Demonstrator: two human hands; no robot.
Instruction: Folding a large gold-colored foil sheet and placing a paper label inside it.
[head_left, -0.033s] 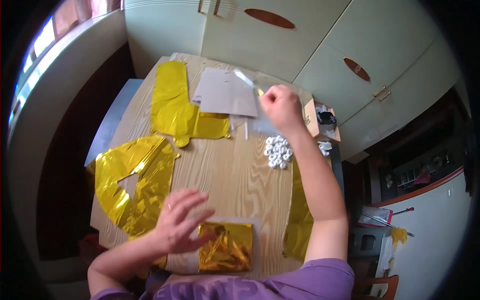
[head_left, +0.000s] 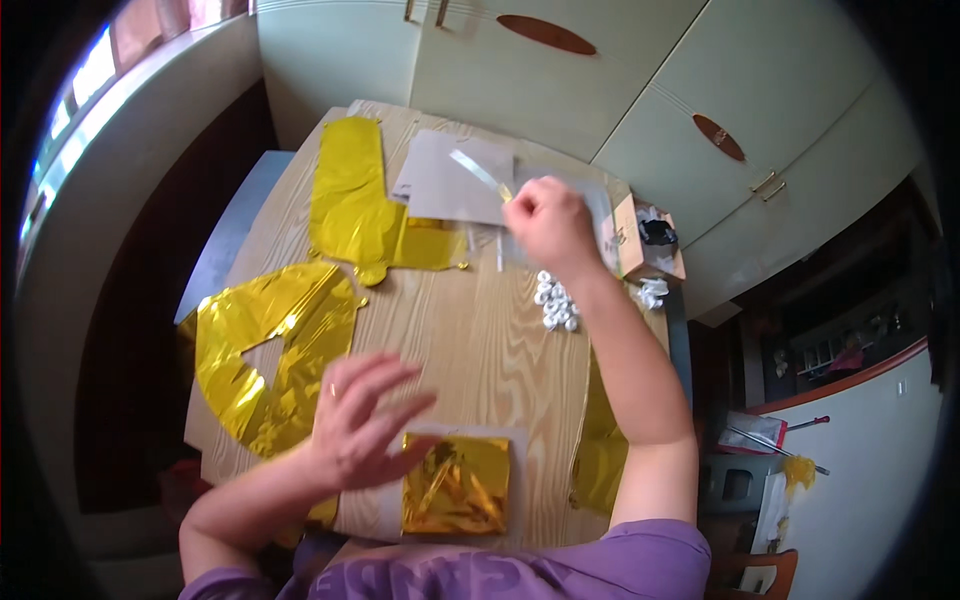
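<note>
My right hand [head_left: 550, 225] is raised over the far right of the table, its fingers closed round a thin translucent strip [head_left: 473, 168] with a yellow bit close to the fingers. The strip points up and left across grey-white sheets [head_left: 455, 195]. My left hand [head_left: 365, 420] hovers with fingers spread, holding nothing. Beside it, at the near edge, a folded gold foil piece [head_left: 457, 490] lies on a clear plastic sleeve [head_left: 517, 460]. Flat gold foil balloons lie on the left: an L-shaped one [head_left: 350, 200] at the back and a rounded one [head_left: 310, 350] with a triangular hole.
Several small white rolls [head_left: 553, 303] lie beside my right forearm. Another gold foil piece [head_left: 600, 455] is partly under that arm. A small wooden box [head_left: 627, 240] with dark and white things stands at the far right corner. Pale cabinets [head_left: 560, 80] rise behind the wooden table [head_left: 460, 340].
The strip has swung slightly left and down with my right hand. My left hand has risen a little, fingers still spread. The whole view has shifted slightly.
</note>
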